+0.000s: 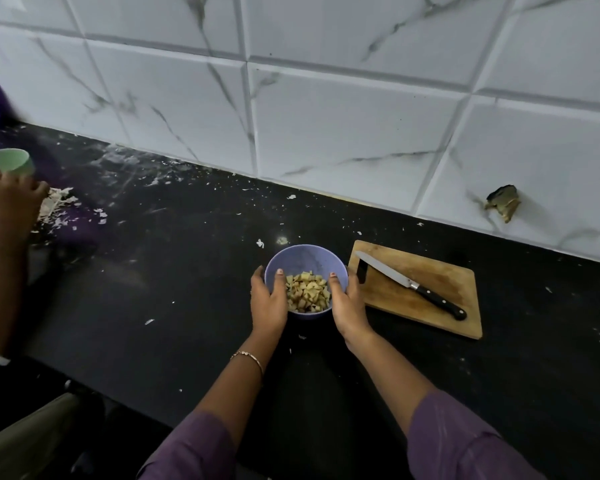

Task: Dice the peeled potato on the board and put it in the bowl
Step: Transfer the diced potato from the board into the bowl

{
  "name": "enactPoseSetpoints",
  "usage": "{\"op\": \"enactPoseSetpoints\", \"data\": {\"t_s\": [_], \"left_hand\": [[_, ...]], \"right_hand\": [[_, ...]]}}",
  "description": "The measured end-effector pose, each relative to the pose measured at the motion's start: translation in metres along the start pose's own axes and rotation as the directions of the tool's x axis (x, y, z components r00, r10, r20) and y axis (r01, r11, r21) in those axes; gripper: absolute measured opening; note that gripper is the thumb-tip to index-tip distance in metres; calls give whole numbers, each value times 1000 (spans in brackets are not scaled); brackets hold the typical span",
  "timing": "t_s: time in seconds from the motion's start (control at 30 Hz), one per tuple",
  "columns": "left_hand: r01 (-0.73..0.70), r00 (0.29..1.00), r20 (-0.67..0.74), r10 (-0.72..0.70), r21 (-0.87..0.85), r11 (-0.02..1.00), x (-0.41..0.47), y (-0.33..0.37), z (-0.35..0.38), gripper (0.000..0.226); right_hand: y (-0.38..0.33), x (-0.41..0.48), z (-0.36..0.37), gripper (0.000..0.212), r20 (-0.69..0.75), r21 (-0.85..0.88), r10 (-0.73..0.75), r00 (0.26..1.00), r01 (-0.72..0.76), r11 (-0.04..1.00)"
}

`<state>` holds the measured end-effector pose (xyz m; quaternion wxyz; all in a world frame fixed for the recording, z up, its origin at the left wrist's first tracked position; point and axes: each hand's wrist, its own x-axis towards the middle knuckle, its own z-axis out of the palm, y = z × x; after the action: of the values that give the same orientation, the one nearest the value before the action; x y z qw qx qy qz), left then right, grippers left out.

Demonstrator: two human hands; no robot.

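Black counter [174, 271] runs under white tiles [326, 116]. Far left, another person's hand [9, 202] sits by a green bowl [7, 162]. Centre, the left hand [269, 303] and right hand [349, 306] clasp the purple bowl [305, 258], thumbs over its rim, diced potato [307, 292] inside. Right, a knife [409, 282] lies on the board [430, 317].

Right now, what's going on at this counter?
A person grips the purple bowl with the left hand and right hand, thumbs over its rim; the diced potato is inside. The knife lies on the wooden board beside it, with no potato left there. At the far left, another person's hand is by a green bowl.
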<state>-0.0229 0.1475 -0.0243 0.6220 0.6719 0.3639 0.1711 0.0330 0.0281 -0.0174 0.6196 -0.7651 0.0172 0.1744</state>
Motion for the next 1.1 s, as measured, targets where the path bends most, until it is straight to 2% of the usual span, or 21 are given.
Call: {"op": "enactPoseSetpoints", "data": {"t_s": [0.07, 0.17, 0.33, 0.5, 0.67, 0.9, 1.1], "left_hand": [[92, 995, 56, -85, -143, 985, 0, 0, -1, 31], [105, 992, 91, -86, -236, 966, 0, 4, 0, 22], [96, 989, 137, -60, -277, 956, -7, 8, 4, 17], [116, 978, 201, -55, -308, 944, -21, 13, 16, 11], [158, 946, 318, -66, -270, 950, -45, 12, 38, 17], [218, 899, 422, -119, -194, 956, -84, -3, 75, 22], [222, 872, 471, -134, -135, 966, -109, -8, 92, 24]], "right_hand": [[1, 0, 0, 42, -5, 3, -1, 1000, 1, 1000], [1, 1, 0, 41, -14, 2, -1, 1000, 1, 1000], [5, -2, -7, 38, -57, 10, -17, 998, 18, 1000], [9, -16, -34, 25, -115, 72, -2, 993, 11, 997], [21, -37, -71, 16, -196, 166, 65, 978, -32, 986], [42, -69, -121, 41, -346, 237, 166, 924, -85, 968], [53, -86, -146, 38, -446, 215, 144, 883, -50, 975]]}}
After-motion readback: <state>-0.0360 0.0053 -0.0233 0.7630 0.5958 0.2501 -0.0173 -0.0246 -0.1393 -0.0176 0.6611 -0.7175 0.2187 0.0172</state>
